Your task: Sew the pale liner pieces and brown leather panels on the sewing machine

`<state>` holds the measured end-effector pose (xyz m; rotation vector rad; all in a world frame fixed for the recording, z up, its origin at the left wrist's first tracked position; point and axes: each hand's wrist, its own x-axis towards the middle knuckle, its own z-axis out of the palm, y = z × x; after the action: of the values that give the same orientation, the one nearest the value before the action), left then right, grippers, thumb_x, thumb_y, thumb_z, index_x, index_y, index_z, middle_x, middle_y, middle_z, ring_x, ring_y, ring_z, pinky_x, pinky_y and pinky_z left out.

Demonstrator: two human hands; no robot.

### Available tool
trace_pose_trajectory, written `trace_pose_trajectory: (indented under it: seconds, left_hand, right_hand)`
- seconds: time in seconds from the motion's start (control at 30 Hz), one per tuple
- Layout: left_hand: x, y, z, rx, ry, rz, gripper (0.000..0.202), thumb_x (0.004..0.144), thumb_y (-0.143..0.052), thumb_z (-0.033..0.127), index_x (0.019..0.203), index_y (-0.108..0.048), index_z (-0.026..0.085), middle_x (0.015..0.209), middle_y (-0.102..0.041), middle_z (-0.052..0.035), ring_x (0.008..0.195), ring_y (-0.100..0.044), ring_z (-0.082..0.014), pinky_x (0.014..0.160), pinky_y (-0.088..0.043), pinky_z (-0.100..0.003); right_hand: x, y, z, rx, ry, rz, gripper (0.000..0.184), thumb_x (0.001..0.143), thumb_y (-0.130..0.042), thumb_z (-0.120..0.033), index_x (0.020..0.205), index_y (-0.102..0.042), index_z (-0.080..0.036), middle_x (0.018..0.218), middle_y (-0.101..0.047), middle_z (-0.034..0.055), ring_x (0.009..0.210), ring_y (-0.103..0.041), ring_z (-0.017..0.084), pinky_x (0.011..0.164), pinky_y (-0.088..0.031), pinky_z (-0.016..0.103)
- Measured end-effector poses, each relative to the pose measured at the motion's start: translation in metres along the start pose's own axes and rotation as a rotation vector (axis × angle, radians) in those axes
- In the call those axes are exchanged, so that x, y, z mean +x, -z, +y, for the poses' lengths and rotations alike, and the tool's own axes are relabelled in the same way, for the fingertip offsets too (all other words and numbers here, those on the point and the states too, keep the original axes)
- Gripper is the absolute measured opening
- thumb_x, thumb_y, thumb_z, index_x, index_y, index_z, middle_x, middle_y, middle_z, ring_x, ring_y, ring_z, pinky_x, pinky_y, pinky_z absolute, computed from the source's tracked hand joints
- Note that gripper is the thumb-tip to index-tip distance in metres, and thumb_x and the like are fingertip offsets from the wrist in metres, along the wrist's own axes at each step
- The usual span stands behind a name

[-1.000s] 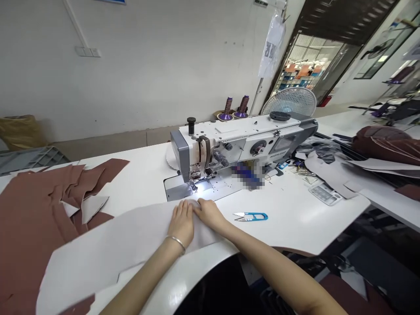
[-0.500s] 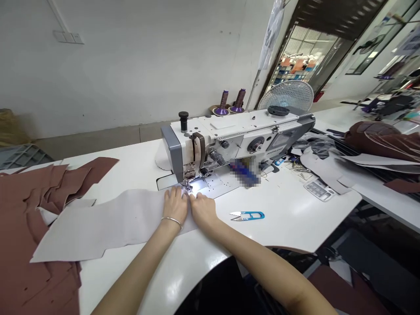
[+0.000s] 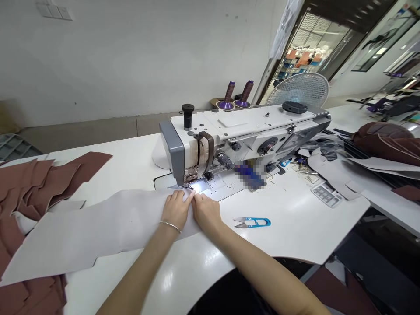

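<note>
A long light grey fabric piece (image 3: 114,218) lies across the table, its right end at the lit needle area of the sewing machine (image 3: 243,131). My left hand (image 3: 176,209), a bangle on its wrist, presses and grips the fabric just in front of the presser foot (image 3: 189,186). Its thumb points toward the foot. Close beside it, my right hand (image 3: 207,212) is closed, with curled fingers pinching the fabric's right edge. The fingertips of both hands nearly meet, and the material under them is partly hidden. Blue-handled thread snips (image 3: 252,222) lie right of my right hand.
Stacked reddish-brown pieces (image 3: 65,179) cover the table's left side, partly under the grey fabric. Two thread cones (image 3: 229,94) and a fan (image 3: 298,89) stand behind the machine. Scraps (image 3: 331,173) and more brown pieces (image 3: 390,135) lie at right. The table's front edge (image 3: 295,259) curves inward.
The view has shifted and come nearer to the machine. My left thumb and fingers have shifted slightly at the presser foot; both hands remain on the grey fabric.
</note>
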<state>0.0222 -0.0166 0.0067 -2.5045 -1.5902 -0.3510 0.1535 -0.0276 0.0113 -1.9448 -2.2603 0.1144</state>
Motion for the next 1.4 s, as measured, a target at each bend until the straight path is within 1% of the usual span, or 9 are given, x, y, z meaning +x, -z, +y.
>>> trace_pose_trajectory:
  seconds: [0.1,0.2,0.3,0.4,0.57,0.93,1.13,1.27,1.4]
  left_hand:
    - [0.0039,0.0021,0.0018,0.01,0.022,-0.044,0.04,0.089,-0.038,0.016,0.122,-0.055,0.028,0.099,-0.059,-0.0098,0.091,-0.052,-0.0236,0.072,-0.043,-0.035]
    - [0.0048,0.0023,0.0021,0.011,0.027,-0.064,0.038,0.089,-0.04,0.017,0.122,-0.056,0.027,0.106,-0.059,-0.0103,0.095,-0.051,-0.0247,0.074,-0.043,-0.037]
    - [0.0026,0.0004,0.0013,-0.015,0.023,-0.037,0.036,0.089,-0.04,0.016,0.119,-0.058,0.023,0.111,-0.06,-0.0101,0.099,-0.051,-0.0241,0.077,-0.043,-0.036]
    - [-0.0003,-0.0021,0.0004,-0.05,0.005,0.011,0.036,0.088,-0.04,0.012,0.116,-0.06,0.02,0.114,-0.061,-0.0095,0.103,-0.05,-0.0233,0.08,-0.042,-0.036]
    - [-0.0013,-0.0032,0.0009,-0.093,0.055,0.033,0.037,0.087,-0.039,0.009,0.115,-0.06,0.021,0.116,-0.06,-0.0092,0.108,-0.049,-0.0233,0.085,-0.041,-0.037]
    - [0.0016,-0.0036,0.002,-0.076,0.09,0.001,0.035,0.089,-0.039,0.015,0.117,-0.059,0.024,0.118,-0.059,-0.0094,0.11,-0.049,-0.0234,0.088,-0.042,-0.039]
    - [0.0021,-0.0033,0.0018,-0.071,0.086,-0.002,0.034,0.089,-0.04,0.017,0.117,-0.059,0.023,0.119,-0.059,-0.0099,0.11,-0.049,-0.0235,0.088,-0.043,-0.039]
    - [0.0029,-0.0024,0.0021,-0.06,0.096,-0.026,0.033,0.09,-0.041,0.018,0.116,-0.059,0.023,0.12,-0.058,-0.0096,0.111,-0.05,-0.0235,0.088,-0.043,-0.039]
    - [0.0036,-0.0005,0.0032,-0.038,0.084,-0.022,0.032,0.09,-0.041,0.019,0.116,-0.059,0.022,0.121,-0.058,-0.0104,0.11,-0.05,-0.0237,0.088,-0.043,-0.039]
  right_hand:
    - [-0.0005,-0.0015,-0.0002,-0.013,0.012,0.005,0.028,0.099,-0.029,-0.027,0.091,-0.055,-0.02,0.081,-0.062,0.0026,0.073,-0.058,0.016,0.052,-0.028,0.026]
    - [-0.0016,-0.0035,-0.0002,-0.048,0.063,0.023,0.023,0.096,-0.032,-0.02,0.093,-0.055,-0.019,0.081,-0.06,0.0031,0.073,-0.057,0.017,0.052,-0.028,0.027]
    - [-0.0018,-0.004,0.0003,-0.069,0.104,0.017,0.019,0.093,-0.037,-0.016,0.095,-0.056,-0.018,0.081,-0.06,0.0038,0.072,-0.055,0.016,0.052,-0.027,0.027]
    - [-0.0004,-0.0048,0.0013,-0.076,0.127,0.01,0.019,0.092,-0.038,-0.015,0.094,-0.057,-0.019,0.08,-0.059,0.0043,0.072,-0.054,0.016,0.052,-0.027,0.026]
    - [0.0034,-0.0093,0.003,-0.07,0.18,0.033,0.02,0.092,-0.039,-0.015,0.097,-0.057,-0.018,0.081,-0.058,0.0052,0.074,-0.053,0.016,0.053,-0.028,0.026]
    - [0.0043,-0.0064,-0.0014,-0.1,0.159,0.007,0.022,0.095,-0.035,-0.016,0.099,-0.056,-0.017,0.084,-0.059,0.0065,0.077,-0.054,0.017,0.058,-0.033,0.026]
    - [0.0042,-0.0017,-0.0029,-0.111,0.166,-0.019,0.024,0.095,-0.034,-0.015,0.104,-0.056,-0.017,0.086,-0.06,0.0068,0.08,-0.055,0.018,0.059,-0.035,0.025]
    - [0.0044,-0.0002,-0.0031,-0.113,0.161,-0.028,0.026,0.095,-0.033,-0.015,0.103,-0.057,-0.016,0.086,-0.059,0.0069,0.08,-0.054,0.017,0.059,-0.035,0.025]
    - [0.0049,-0.0004,-0.0028,-0.114,0.166,-0.037,0.026,0.095,-0.032,-0.016,0.105,-0.056,-0.016,0.087,-0.059,0.007,0.081,-0.054,0.018,0.059,-0.036,0.026]
